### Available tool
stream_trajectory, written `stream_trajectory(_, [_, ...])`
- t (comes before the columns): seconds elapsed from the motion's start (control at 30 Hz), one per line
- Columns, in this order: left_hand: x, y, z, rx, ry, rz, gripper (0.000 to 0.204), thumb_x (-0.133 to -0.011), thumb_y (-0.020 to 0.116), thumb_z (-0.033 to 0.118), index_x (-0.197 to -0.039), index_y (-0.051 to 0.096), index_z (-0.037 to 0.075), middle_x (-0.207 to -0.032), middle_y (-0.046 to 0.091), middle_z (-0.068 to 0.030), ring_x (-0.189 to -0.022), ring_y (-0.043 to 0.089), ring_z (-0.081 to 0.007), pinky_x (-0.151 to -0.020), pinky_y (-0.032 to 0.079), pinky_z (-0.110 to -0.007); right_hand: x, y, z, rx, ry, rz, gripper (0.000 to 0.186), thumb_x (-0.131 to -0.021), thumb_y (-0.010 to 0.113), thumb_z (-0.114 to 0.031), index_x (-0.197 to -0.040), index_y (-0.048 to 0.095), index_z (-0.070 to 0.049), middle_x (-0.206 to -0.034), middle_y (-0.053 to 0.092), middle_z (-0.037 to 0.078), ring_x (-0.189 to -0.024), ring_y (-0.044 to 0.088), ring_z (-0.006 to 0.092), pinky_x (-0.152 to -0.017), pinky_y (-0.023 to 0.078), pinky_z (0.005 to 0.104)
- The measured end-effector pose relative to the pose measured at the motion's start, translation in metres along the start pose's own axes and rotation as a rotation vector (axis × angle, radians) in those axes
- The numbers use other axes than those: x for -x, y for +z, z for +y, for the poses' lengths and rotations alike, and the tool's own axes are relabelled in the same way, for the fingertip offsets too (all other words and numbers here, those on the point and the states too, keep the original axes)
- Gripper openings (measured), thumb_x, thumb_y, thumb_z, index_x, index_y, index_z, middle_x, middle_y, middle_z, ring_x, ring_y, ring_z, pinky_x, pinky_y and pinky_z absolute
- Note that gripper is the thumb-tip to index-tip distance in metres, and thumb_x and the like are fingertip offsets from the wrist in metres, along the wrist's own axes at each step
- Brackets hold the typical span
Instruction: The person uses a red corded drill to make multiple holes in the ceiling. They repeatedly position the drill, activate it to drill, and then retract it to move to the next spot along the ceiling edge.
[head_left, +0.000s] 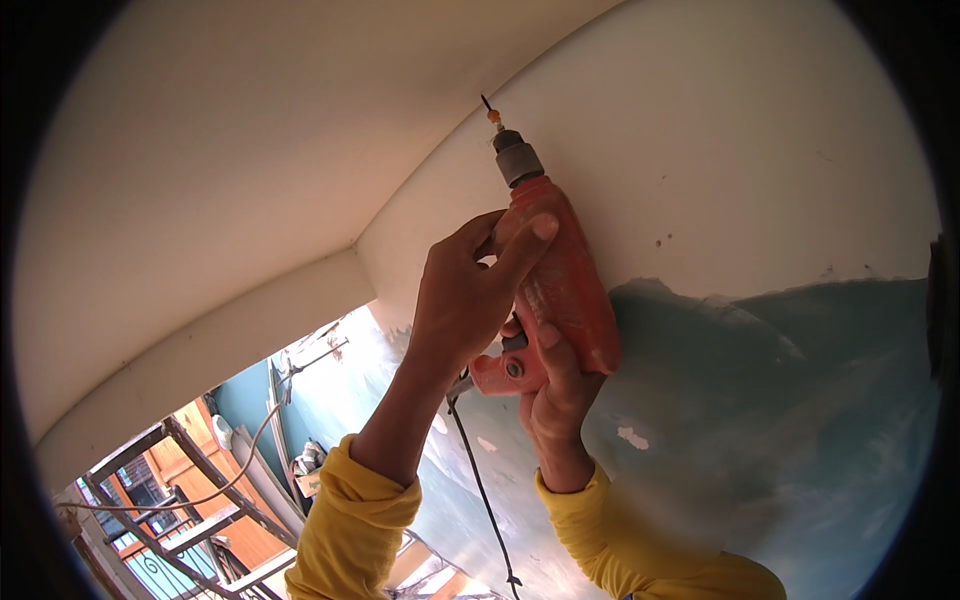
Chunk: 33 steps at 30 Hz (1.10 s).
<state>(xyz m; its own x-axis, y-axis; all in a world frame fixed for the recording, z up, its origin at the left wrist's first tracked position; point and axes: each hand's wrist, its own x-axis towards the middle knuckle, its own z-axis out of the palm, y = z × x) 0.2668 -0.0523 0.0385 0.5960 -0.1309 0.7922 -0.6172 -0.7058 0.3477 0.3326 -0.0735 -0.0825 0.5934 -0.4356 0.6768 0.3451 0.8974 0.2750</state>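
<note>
A worn red power drill (575,280) is held overhead, its nose tilted up toward the ceiling. My left hand (455,290) is closed around the front of its body, with the thumb laid along the casing. Lower down, my right hand (565,405) wraps the handle by the black trigger (514,342). From the grey and black chuck (518,160) a thin dark bit (488,103) sticks out, with a small orange piece (494,117) around it. The bit's tip appears at the seam between ceiling and wall; whether it touches, I cannot tell.
The pale ceiling (250,130) meets a wall (750,150) painted bluish green lower down. A black cord (470,450) hangs below the drill. At lower left stands a wooden ladder (205,530), with a loose cable (240,470) crossing before it.
</note>
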Motion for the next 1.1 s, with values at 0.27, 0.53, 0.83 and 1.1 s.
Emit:
stream_trajectory(0.27, [-0.003,0.005,0.0,-0.026,0.029,0.045,0.064,-0.095,0.07,0.055,-0.114,0.07,-0.007,-0.092,0.073,-0.0108,-0.084,0.067,-0.0149,-0.077,0.054,-0.03,-0.002,0.004,-0.012,0.095,0.068,-0.011,0.048,-0.089,0.072,-0.012,-0.132,0.056,0.003,-0.118,0.067,0.015,-0.092,0.069,0.0225,-0.072,0.058,0.0334])
stream_trajectory(0.53, [-0.004,0.001,-0.003,-0.075,0.065,0.13,0.066,-0.097,0.066,0.055,-0.119,0.07,-0.007,-0.093,0.074,-0.0109,-0.089,0.068,-0.0161,-0.083,0.053,-0.031,-0.001,-0.002,-0.008,0.117,0.068,-0.019,0.043,-0.087,0.072,-0.005,-0.126,0.058,0.004,-0.103,0.069,0.015,-0.078,0.068,0.0194,-0.064,0.056,0.0306])
stream_trajectory(0.83, [-0.027,-0.038,0.039,0.533,0.002,0.359,0.106,-0.093,0.046,0.079,-0.136,0.054,-0.017,-0.059,0.035,0.0042,-0.052,0.013,-0.0071,-0.046,0.018,-0.022,-0.001,-0.006,-0.014,0.135,0.089,-0.038,0.057,-0.082,0.076,0.003,-0.135,0.054,0.001,-0.1,0.068,0.009,-0.069,0.064,0.0109,-0.058,0.053,0.0266])
stream_trajectory(1.1, [-0.041,-0.019,0.052,0.633,-0.054,0.554,0.106,-0.088,0.052,0.081,-0.124,0.062,-0.018,-0.061,0.012,0.0048,-0.053,0.011,-0.0077,-0.048,0.015,-0.024,-0.002,-0.012,-0.011,0.175,0.111,-0.042,0.066,-0.081,0.079,0.0,-0.141,0.051,0.001,-0.129,0.063,0.01,-0.116,0.062,0.0175,-0.1,0.05,0.0334])
